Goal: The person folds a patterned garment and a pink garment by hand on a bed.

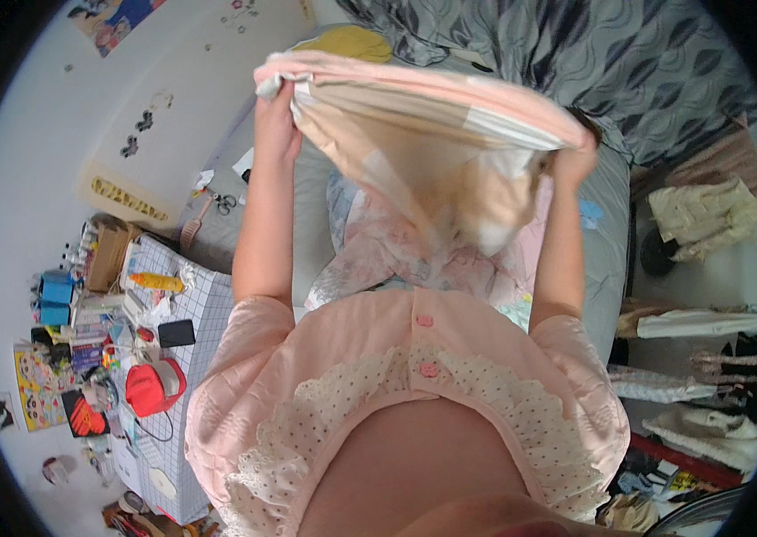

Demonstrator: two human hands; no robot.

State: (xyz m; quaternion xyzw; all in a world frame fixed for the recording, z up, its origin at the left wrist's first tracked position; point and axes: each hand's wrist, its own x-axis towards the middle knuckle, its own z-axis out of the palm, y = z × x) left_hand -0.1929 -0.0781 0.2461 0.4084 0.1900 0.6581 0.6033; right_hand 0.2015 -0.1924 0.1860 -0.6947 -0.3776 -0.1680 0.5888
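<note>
Stretched between my hands is a cloth garment (pixel 378 134) in tan, white and pink, its pink edge uppermost and its lower folds blurred. My left hand (pixel 278 121) grips one end of that edge. The other end is bunched in my right hand (pixel 572 158), with a dark item partly hidden behind it. Below the garment, a heap of printed pink and grey clothes (pixel 405 258) lies on the grey bed sheet (pixel 311 215), close in front of my body.
To the left stands a table with a checked cloth (pixel 207 288), holding a red bag (pixel 156 387), a yellow bottle (pixel 157 282) and a dark phone-like device (pixel 177 333). Scissors (pixel 224 203) and a pink hairbrush (pixel 196 221) lie on the bed's left edge. Clothes hang on a rack (pixel 707 323) at right.
</note>
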